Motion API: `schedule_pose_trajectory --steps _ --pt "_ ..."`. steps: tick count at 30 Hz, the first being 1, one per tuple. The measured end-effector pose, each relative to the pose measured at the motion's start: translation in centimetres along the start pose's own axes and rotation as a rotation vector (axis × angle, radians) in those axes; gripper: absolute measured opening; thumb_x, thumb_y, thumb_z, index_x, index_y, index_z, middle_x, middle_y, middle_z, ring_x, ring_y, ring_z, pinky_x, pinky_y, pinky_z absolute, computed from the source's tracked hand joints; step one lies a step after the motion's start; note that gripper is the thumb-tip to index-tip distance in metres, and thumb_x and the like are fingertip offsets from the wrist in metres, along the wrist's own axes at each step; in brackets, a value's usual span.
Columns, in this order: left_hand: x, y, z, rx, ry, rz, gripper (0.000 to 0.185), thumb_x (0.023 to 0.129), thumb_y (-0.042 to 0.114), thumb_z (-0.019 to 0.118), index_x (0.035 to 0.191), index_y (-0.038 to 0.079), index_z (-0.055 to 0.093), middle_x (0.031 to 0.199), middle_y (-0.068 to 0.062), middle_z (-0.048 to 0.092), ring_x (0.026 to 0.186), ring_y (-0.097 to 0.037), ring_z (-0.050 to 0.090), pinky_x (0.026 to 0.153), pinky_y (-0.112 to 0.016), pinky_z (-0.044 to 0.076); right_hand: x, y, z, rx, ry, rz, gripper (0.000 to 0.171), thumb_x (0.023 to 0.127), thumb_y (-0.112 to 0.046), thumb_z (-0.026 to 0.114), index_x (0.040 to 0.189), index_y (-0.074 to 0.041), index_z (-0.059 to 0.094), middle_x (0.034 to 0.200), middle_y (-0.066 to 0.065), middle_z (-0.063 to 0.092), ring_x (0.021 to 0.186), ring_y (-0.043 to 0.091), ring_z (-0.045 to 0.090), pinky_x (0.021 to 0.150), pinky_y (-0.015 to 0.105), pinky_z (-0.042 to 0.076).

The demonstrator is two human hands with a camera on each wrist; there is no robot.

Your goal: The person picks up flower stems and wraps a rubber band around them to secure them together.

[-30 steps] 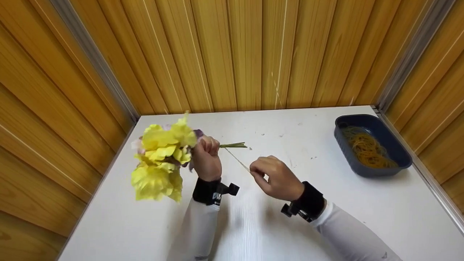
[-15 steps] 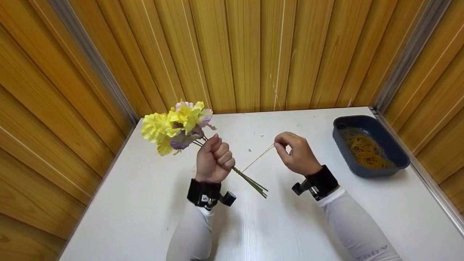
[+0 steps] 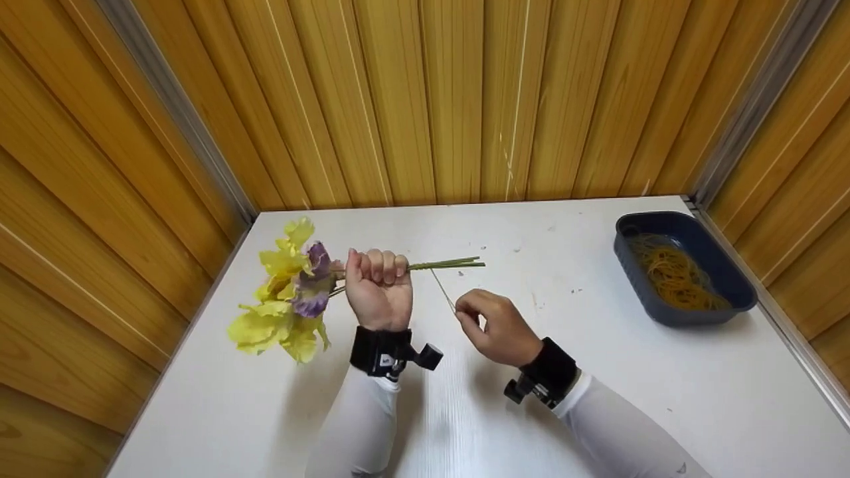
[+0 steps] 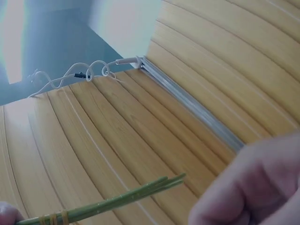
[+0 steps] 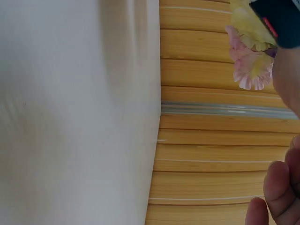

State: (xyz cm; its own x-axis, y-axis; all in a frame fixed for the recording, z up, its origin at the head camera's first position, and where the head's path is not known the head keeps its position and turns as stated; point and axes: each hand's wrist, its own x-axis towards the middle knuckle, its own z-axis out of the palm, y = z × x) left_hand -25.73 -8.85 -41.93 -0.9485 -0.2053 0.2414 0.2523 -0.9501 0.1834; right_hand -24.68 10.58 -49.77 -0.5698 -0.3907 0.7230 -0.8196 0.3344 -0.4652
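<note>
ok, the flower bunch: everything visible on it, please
The flower bunch looks artificial: yellow blooms, one purple, thin green stems. It lies roughly level above the white table, blooms left, stem ends right. The left hand grips the stems in a fist; a rubber band, pinched by the right hand, stretches from them.

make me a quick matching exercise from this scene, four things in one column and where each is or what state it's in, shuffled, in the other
Things:
1. flower bunch
2. rubber band
3. blue tray
4. table

Places or states:
A. stands at the table's far right, holding a heap of bands
B. pinched by the right hand, stretched up to the stems
C. white, under both hands
D. gripped by the stems in the left hand, lying level, blooms to the left

Pairs: 1-D, 2-B, 3-A, 4-C
</note>
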Motion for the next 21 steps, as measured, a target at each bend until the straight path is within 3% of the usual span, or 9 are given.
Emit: schedule_pose_trajectory --steps 5,8,12,16,19,21 --pt "0.1 -0.7 -0.5 0.325 -0.088 0.219 0.049 0.114 0.021 0.028 0.066 0.012 0.021 0.064 0.0 0.016 0.057 -0.016 0.016 0.06 -0.029 0.016 -0.2 -1.6 -1.0 -0.064 0.024 -0.066 0.017 0.088 0.004 0.07 0.085 -0.012 0.063 0.075 -0.005 0.059 0.071 0.005 0.054 0.067 0.021 0.045" --pt "0.0 -0.9 -0.9 0.45 -0.165 0.254 0.045 0.109 0.014 0.035 0.066 0.009 0.021 0.063 -0.001 0.016 0.055 -0.016 0.015 0.057 -0.031 0.013 -0.2 -1.9 -2.0 -0.112 0.048 -0.105 0.02 0.087 0.005 0.069 0.085 -0.013 0.061 0.074 -0.006 0.057 0.071 0.005 0.053 0.067 0.022 0.043" --pt "-0.4 -0.8 -1.0 0.538 -0.226 0.153 0.042 0.104 0.009 0.038 0.064 0.008 0.023 0.061 -0.001 0.015 0.053 -0.015 0.012 0.053 -0.032 0.009 0.0 -1.5 -3.6 -0.158 0.086 -0.144 0.021 0.086 0.007 0.071 0.086 -0.012 0.061 0.075 -0.005 0.056 0.07 0.005 0.052 0.067 0.021 0.042" --pt "-0.6 -0.4 -0.5 0.545 -0.267 0.009 0.039 0.101 0.003 0.033 0.064 0.01 0.022 0.061 0.0 0.014 0.051 -0.014 0.01 0.051 -0.032 0.007 0.2 -0.6 -4.9 -0.175 0.108 -0.113 0.017 0.089 0.005 0.07 0.088 -0.01 0.063 0.074 -0.003 0.056 0.07 0.007 0.052 0.066 0.023 0.042" --pt "-0.7 0.0 -0.3 0.508 -0.319 -0.135 0.043 0.104 0.008 0.036 0.064 0.012 0.02 0.06 0.002 0.014 0.05 -0.011 0.01 0.049 -0.03 0.006 0.2 0.4 -5.6 -0.144 0.133 -0.068 0.015 0.09 0.005 0.069 0.089 -0.009 0.064 0.075 -0.001 0.057 0.071 0.008 0.054 0.066 0.024 0.044" --pt "-0.6 0.2 -0.2 0.415 -0.356 -0.27 0.048 0.107 0.015 0.041 0.064 0.015 0.019 0.06 0.005 0.013 0.05 -0.009 0.009 0.049 -0.028 0.005 0.1 1.3 -5.9 -0.113 0.145 -0.032 0.014 0.091 0.006 0.068 0.09 -0.008 0.064 0.077 0.001 0.059 0.072 0.009 0.056 0.066 0.023 0.046"
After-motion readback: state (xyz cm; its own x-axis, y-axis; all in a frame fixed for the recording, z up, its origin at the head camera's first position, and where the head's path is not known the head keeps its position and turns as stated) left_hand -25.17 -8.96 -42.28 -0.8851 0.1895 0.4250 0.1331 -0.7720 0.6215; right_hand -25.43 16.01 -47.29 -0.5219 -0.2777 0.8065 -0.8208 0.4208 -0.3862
